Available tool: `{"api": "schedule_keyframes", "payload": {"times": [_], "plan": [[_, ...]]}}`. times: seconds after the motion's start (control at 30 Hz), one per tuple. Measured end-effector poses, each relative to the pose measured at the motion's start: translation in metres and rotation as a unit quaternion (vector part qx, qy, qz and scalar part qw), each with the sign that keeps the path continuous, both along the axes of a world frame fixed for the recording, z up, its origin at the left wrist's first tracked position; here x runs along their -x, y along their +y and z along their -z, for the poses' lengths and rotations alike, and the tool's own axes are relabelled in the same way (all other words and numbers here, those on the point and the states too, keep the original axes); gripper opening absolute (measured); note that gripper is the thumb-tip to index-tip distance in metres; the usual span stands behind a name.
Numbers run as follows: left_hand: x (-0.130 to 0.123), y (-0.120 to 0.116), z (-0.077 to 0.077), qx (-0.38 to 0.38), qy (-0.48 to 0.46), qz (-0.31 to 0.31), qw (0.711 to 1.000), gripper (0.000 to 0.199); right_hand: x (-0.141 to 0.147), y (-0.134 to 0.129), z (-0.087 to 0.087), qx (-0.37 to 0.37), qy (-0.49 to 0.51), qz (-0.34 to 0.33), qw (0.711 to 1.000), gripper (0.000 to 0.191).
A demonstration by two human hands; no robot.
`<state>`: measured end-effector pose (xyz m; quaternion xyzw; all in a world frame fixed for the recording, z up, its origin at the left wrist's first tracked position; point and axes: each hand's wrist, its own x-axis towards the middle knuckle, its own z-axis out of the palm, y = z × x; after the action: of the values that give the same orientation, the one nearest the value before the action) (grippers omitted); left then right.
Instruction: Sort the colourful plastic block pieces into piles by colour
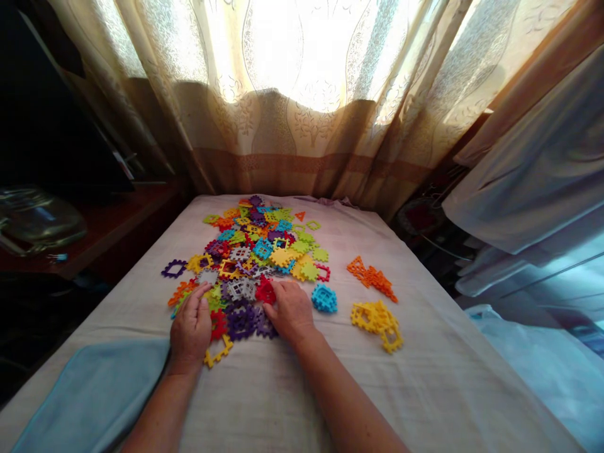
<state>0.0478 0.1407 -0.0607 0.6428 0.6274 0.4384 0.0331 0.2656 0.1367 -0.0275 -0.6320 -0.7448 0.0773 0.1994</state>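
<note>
Interlocking plastic building pieces with toothed edges lie in a long, mixed-colour heap [257,242]. At its near left edge my left hand [189,327] rests on its side, fingers stretched forward against green and orange pieces; no held piece shows in it. My right hand [293,309] is at the near right of the heap, thumb and fingertips closed at a red piece [265,290]. Between the hands lie purple pieces [241,321], grey pieces [241,289] and another red piece [218,324]. A yellow square frame [218,351] lies beside my left wrist.
Right of the heap are separate groups: blue pieces [324,297], orange triangles [372,278] and yellow pieces [377,322]. A light blue cloth [94,396] covers the near left of the cloth-covered table [264,409]. Curtains [292,132] hang behind; a glass jug [40,220] stands left.
</note>
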Motion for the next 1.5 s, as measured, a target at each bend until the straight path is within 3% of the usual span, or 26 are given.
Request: {"api": "schedule_keyframes", "payload": {"times": [0.23, 0.43, 0.67, 0.9, 1.27, 1.4, 1.5], "plan": [[0.0, 0.001, -0.001, -0.008, 0.017, 0.004, 1.0, 0.034, -0.001, 0.0, 0.004, -0.015, 0.008, -0.005, 1.0, 0.041], [0.0, 0.001, -0.001, -0.01, 0.023, 0.007, 1.0, 0.032, -0.009, -0.008, 0.005, -0.075, 0.064, -0.012, 0.995, 0.042], [-0.001, 0.001, -0.002, -0.024, 0.025, 0.01, 0.999, 0.032, -0.041, -0.051, 0.009, -0.128, 0.05, -0.015, 0.99, 0.043], [-0.003, 0.001, -0.003, -0.039, 0.042, 0.026, 0.998, 0.032, -0.09, -0.103, 0.026, -0.131, 0.005, 0.037, 0.991, 0.038], [-0.009, -0.017, -0.014, -0.076, -0.009, -0.048, 0.996, 0.033, -0.103, -0.113, 0.04, -0.135, -0.034, 0.094, 0.986, 0.034], [-0.003, -0.035, -0.021, -0.062, 0.08, 0.008, 0.995, 0.031, -0.104, -0.116, 0.039, -0.175, -0.012, 0.064, 0.982, 0.03], [0.005, -0.053, -0.024, 0.018, 0.206, 0.049, 0.977, 0.032, -0.105, -0.124, 0.036, -0.2, 0.025, 0.041, 0.979, 0.03]]}}
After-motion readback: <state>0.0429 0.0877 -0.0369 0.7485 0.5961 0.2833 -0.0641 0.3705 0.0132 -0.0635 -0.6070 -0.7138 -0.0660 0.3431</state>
